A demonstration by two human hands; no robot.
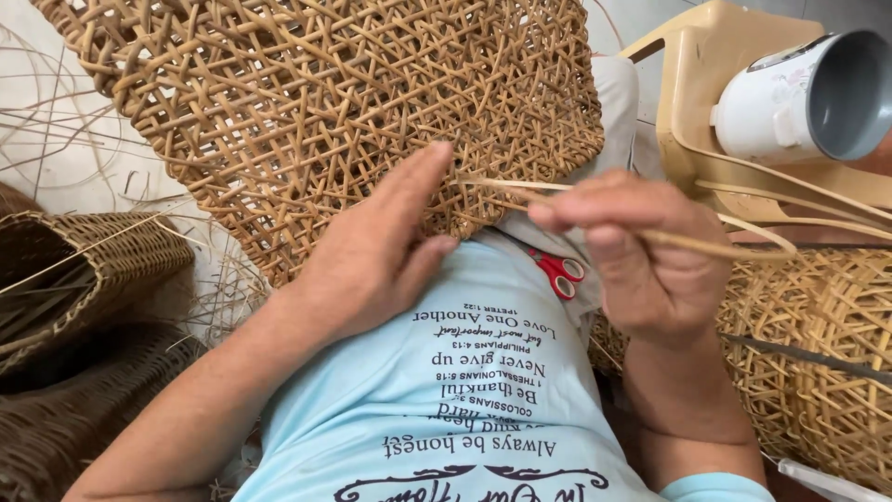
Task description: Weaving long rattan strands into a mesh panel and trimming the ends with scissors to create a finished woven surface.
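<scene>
A large open-weave rattan panel (325, 102) rests on my lap and fills the upper middle of the view. My left hand (376, 251) lies flat against its lower edge, fingers together and pointing up, holding nothing. My right hand (641, 246) pinches a thin rattan strip (734, 249) between thumb and fingers; the strip runs from the panel's edge through the fingers and curves off to the right. Red-handled scissors (558, 273) lie on my lap just below the panel, between the two hands.
A dark woven basket (84, 270) sits at the left, with loose rattan strands on the floor around it. A second light woven basket (827, 353) is at the right. Behind it stand a beige plastic chair (692, 65) and a white mug (799, 98).
</scene>
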